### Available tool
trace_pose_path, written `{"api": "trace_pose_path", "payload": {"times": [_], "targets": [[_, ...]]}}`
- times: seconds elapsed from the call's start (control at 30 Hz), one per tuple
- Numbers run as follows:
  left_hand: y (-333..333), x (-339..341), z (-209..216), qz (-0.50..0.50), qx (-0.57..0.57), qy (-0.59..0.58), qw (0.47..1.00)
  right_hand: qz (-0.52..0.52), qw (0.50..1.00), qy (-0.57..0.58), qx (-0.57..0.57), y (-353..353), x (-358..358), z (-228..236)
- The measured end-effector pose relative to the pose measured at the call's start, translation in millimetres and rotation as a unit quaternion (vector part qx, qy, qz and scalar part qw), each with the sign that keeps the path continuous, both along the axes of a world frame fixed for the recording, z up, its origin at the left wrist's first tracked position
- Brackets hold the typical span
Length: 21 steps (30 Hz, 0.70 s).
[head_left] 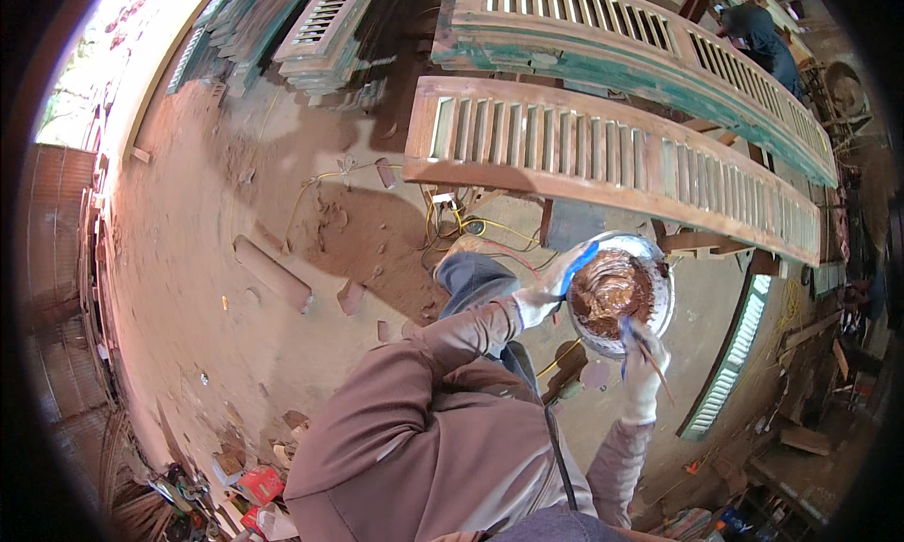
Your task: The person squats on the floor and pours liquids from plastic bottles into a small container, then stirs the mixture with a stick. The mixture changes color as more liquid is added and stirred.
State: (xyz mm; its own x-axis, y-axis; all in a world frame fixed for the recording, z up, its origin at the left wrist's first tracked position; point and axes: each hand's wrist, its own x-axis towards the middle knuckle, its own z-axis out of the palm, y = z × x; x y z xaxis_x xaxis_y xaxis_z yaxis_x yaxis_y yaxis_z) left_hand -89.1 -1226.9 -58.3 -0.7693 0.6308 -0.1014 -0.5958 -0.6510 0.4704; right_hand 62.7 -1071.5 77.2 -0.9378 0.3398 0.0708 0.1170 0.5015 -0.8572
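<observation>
A white bucket [667,302] of thick brown paste [603,283] is in front of me, right of the middle. My left hand [546,295], in a white glove with blue on it, is closed on the bucket's left rim. At its near edge my right hand [644,368], gloved likewise, is closed round a thin brown stick [661,374]. The stick's lower end is hidden by the hand and the paste. Swirl marks show in the paste. Just beyond the bucket lies a long louvred wooden shutter [565,146] on supports.
A second stack of shutters [603,48] with green edges lies behind it, near another person [761,43]. More shutters [325,24] are piled at the far left. Yellow cables [461,224] cross the dusty floor. A pale green louvred panel [727,358] lies at the right.
</observation>
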Motion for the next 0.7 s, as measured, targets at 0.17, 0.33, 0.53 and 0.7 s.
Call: {"api": "trace_pose_path", "payload": {"times": [0.17, 0.33, 0.53, 0.7], "targets": [[-4.7, -56.9, 10.6, -0.005, -0.13, 0.031, 0.991, -0.14, 0.987, -0.079, -0.004, 46.7, -50.9, 15.5], [0.7, -140.4, 33.2, -0.061, -0.074, -0.018, 0.995, -0.055, 0.997, -0.05, -0.024, -1.2, -111.5, 14.0], [3.2, -175.2, 52.1, -0.053, -0.117, 0.03, 0.991, -0.248, 0.937, -0.113, -0.216, 11.0, -166.1, 38.5], [0.6, -182.1, 28.5, -0.077, -0.062, -0.041, 0.994, -0.024, 0.991, -0.106, 0.072, 27.1, -156.3, 35.2]]}}
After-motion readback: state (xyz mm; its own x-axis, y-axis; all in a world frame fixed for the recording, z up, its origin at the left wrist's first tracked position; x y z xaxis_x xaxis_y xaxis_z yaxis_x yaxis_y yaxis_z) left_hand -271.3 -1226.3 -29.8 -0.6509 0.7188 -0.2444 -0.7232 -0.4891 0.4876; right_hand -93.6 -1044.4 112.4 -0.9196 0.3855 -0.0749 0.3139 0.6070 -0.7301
